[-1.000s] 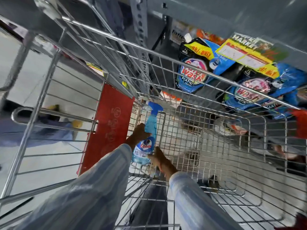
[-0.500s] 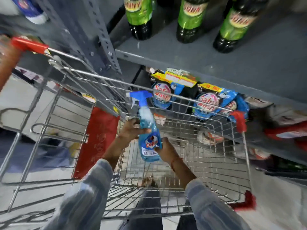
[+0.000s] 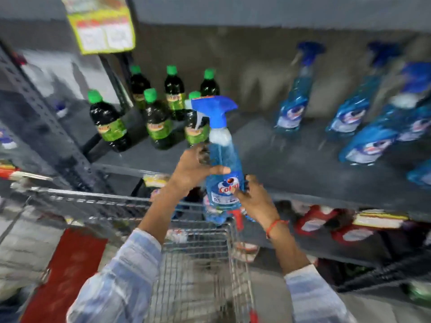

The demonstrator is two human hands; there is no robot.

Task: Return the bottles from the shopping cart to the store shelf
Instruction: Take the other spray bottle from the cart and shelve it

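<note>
I hold a blue spray bottle (image 3: pixel 222 159) upright in both hands, above the far end of the wire shopping cart (image 3: pixel 198 264) and in front of the grey store shelf (image 3: pixel 291 164). My left hand (image 3: pixel 194 167) grips its upper body from the left. My right hand (image 3: pixel 254 199) holds its lower right side by the label. Its blue trigger head points left. Several matching blue spray bottles (image 3: pixel 291 108) stand on the shelf to the right, blurred. The cart's floor looks bare where I can see it.
Several dark bottles with green caps (image 3: pixel 158 117) stand on the shelf just left of the held bottle. A yellow price tag (image 3: pixel 102 26) hangs from the shelf above. Red packs (image 3: pixel 326 224) fill the lower shelf. A red panel (image 3: pixel 67 271) sits on the cart's left side.
Both hands have lifted the spray bottle out of the cart up to shelf height. The view has tilted up from the cart to the shelf.
</note>
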